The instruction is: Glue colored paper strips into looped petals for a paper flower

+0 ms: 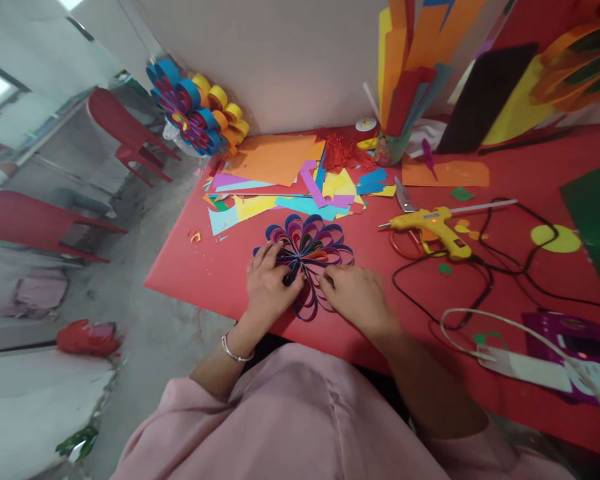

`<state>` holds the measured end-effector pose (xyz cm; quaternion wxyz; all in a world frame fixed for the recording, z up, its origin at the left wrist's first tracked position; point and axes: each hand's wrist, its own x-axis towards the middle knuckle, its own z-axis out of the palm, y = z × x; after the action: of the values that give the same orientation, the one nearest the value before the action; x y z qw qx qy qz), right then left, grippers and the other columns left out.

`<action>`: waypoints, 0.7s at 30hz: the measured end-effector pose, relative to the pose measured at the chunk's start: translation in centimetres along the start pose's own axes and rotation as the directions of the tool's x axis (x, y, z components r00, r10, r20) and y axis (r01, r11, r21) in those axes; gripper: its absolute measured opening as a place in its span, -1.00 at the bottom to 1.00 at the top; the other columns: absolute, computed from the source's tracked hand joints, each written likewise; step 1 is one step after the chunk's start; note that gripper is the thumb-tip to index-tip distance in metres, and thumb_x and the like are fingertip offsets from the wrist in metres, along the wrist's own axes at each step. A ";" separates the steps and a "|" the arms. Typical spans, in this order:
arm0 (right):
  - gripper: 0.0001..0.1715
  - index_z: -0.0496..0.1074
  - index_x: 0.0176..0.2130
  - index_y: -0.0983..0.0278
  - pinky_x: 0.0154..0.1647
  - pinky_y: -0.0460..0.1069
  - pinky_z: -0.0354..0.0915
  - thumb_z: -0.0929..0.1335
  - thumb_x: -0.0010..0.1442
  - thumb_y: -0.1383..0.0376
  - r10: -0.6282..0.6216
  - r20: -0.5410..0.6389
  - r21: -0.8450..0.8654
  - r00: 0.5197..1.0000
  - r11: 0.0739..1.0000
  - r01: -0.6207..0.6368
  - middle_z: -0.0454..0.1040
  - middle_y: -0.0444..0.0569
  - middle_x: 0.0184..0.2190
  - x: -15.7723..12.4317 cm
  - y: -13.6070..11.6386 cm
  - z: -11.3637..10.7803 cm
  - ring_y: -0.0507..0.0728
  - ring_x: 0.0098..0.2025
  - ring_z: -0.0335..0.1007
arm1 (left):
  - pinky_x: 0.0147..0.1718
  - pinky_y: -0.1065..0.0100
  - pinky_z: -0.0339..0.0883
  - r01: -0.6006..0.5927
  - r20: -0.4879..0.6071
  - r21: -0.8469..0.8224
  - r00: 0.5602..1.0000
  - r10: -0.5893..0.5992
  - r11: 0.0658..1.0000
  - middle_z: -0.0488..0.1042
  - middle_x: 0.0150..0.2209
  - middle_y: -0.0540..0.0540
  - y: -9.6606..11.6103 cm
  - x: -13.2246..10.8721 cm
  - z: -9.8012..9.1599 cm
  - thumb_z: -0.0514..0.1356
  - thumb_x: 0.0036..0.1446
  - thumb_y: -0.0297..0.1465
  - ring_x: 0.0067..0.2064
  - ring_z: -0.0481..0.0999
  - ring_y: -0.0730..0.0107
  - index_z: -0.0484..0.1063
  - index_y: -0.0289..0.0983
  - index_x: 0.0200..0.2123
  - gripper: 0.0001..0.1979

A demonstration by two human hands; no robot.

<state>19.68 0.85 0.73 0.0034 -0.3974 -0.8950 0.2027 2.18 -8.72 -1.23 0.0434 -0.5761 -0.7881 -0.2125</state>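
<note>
A flower of looped paper strips (307,243), blue outside with pink, purple, green and orange loops inside, lies flat near the front edge of the red table (210,267). On its left side rests my left hand (270,283), its fingers curled over the petals. My right hand (355,293) is at the lower right petals, its fingers bent inward and pinching at a loop. Both hands touch the flower, close to its centre. The fingertips partly cover the loops.
Paper sheets and scraps (280,160) lie behind the flower. To the right are a yellow glue gun (437,230) with a black cable, scissors (404,197) and a white power strip (527,368). A container (393,148) holds coloured paper strips. Finished paper flowers (190,110) stand at the back left.
</note>
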 end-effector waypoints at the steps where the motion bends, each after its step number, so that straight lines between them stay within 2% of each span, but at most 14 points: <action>1: -0.55 0.63 -0.16 0.22 -0.33 0.03 0.22 0.21 0.48 0.12 -0.008 0.002 0.007 1.000 1.000 0.008 0.70 0.07 -0.20 0.0 -0.1 0.0 0.25 -0.19 0.65 | 0.29 -0.23 0.28 -0.001 0.001 0.003 1.000 0.001 1.000 0.50 0.31 -0.16 0.0 0.0 0.0 0.40 0.12 -0.25 0.40 0.36 -0.22 0.61 -0.18 -0.48 -0.81; 12: -0.46 0.64 -0.08 0.19 -0.33 0.01 0.21 0.13 0.53 0.17 -0.075 0.036 0.002 0.996 0.997 0.075 0.69 0.04 -0.08 0.0 -0.5 0.1 0.23 -0.11 0.64 | 0.29 -0.19 0.33 -0.014 0.021 -0.004 1.000 0.014 1.000 0.52 0.28 -0.17 -0.3 -0.1 0.0 0.34 0.17 -0.30 0.37 0.39 -0.16 0.66 -0.18 -0.38 -0.88; 21: -0.49 0.63 -0.11 0.18 -0.37 0.00 0.14 0.15 0.53 0.17 -0.057 0.000 0.012 0.998 0.998 0.057 0.70 0.02 -0.11 0.3 -0.7 0.9 0.19 -0.15 0.64 | 0.30 -0.19 0.33 -0.003 -0.001 -0.012 1.000 0.003 1.000 0.53 0.27 -0.17 -0.2 -0.1 0.4 0.32 0.17 -0.35 0.37 0.39 -0.14 0.66 -0.18 -0.39 -0.89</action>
<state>18.83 0.35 0.09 0.0114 -0.3715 -0.9048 0.2079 2.12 -8.67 -1.60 0.0404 -0.5773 -0.7860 -0.2176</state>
